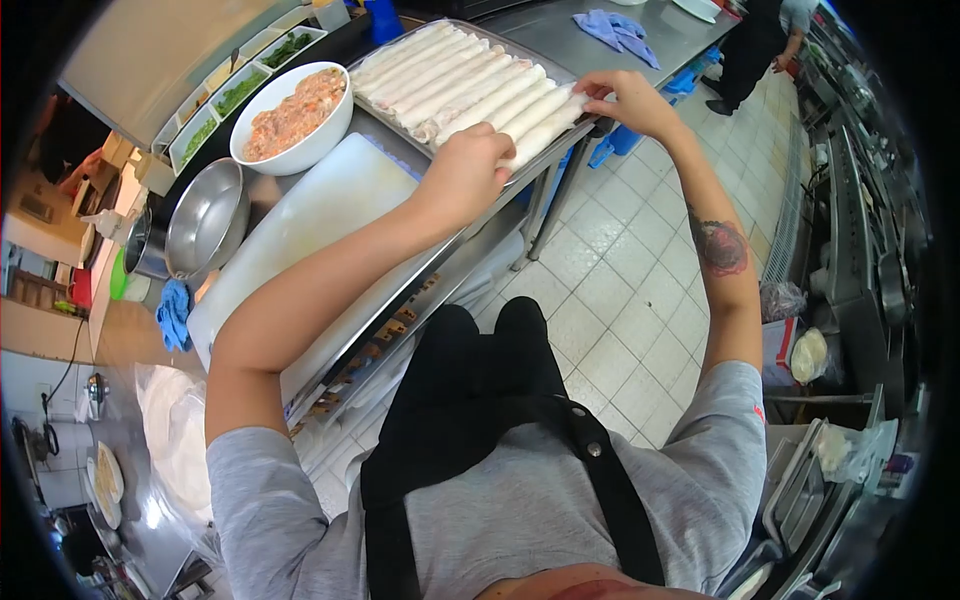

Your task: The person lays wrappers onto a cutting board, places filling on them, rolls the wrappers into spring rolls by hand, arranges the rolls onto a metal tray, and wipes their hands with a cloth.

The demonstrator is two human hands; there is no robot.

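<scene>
Steel makes up the tabletop (378, 124), which slants across the upper half of the view and carries a metal tray (460, 26) full of long, pale rolls (440, 80) lying side by side in a row. The outermost roll (545, 128), along the edge of the tray nearest the tiled floor (600, 245), is between the person's two hands. The left hand (463, 175) has its fingers curled in, closed on the near end of that roll; the right hand (628, 103) pinches the far end between thumb and fingertips.

Just beside the tray stands a white bowl (338, 128) of pinkish minced filling (297, 115), and behind the bowl runs a line of small white containers, some with chopped greens (240, 93). Next to the bowl a steel bowl (208, 222) sits tilted, its inside showing. A large white board (300, 225) lies lengthwise between these bowls and the tabletop's near edge, with a crumpled blue cloth (174, 315) near its lower end. Farther along the steel, past the tray, lie some bluish-purple cloths (617, 35).

Pale square tiles cover the floor, and a drain grate (785, 215) runs along the right side. Beyond it are racks and metal pans (893, 285). Near the top right, well apart from the hands, stands another person (752, 50) in dark trousers.
</scene>
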